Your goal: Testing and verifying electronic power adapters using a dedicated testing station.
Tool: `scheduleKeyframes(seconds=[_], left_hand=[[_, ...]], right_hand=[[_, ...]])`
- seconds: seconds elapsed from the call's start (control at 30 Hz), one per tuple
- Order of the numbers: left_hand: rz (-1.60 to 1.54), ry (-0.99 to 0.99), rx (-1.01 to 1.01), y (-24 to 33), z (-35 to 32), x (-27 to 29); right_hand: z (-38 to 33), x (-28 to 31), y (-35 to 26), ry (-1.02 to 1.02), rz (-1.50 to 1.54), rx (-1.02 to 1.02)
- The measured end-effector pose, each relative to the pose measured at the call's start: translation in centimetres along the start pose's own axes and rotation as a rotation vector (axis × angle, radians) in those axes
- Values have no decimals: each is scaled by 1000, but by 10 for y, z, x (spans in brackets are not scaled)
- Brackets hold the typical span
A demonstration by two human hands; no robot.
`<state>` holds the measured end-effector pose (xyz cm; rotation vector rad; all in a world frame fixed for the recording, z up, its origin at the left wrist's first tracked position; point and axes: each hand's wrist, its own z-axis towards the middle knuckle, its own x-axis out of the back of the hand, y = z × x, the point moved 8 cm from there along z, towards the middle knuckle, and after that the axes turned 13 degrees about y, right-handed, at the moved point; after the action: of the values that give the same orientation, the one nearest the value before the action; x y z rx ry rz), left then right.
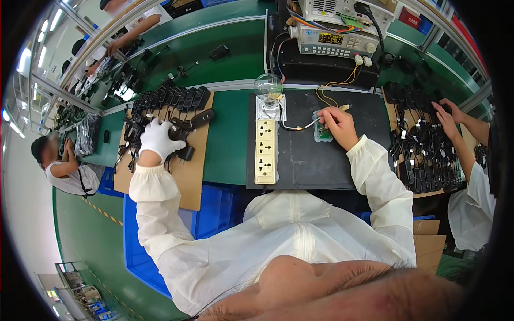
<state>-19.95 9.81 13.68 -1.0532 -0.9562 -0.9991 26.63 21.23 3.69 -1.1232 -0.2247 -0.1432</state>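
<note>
My left hand (158, 140), in a white glove, reaches over a pile of black power adapters (184, 100) and cords on a cardboard sheet (194, 176). Its fingers are spread, and the thumb points right beside a black adapter (186, 153). My bare right hand (339, 126) is closed in a pinch above a small green circuit board (323, 132). Between its fingertips is the end of a pale cable (306, 127); the tip itself is hidden. This cable runs left to a white lamp base (272, 108) with a clear glass bulb (267, 85).
A cream power strip (265, 152) lies on the black mat (305, 168). Bench instruments (337, 40) stand behind it. On the right, a co-worker's hands (448, 115) touch more black adapters (415, 134). A blue bin (142, 246) sits below the bench at left. Other people work at far left.
</note>
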Motion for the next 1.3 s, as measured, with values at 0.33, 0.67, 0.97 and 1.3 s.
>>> scheduleKeyframes(seconds=[0.33,0.67,0.97,1.3], left_hand=[[-398,61,-118,85,257,-132],[-445,-12,326,45,351,-189],[-2137,461,98,47,191,66],[-2769,12,-394,185,23,209]], right_hand=[[4,-8,-17,-2,-60,135],[6,-13,-9,-53,-74,81],[7,15,-53,142,-198,401],[-45,-114,-155,-556,585,-76]])
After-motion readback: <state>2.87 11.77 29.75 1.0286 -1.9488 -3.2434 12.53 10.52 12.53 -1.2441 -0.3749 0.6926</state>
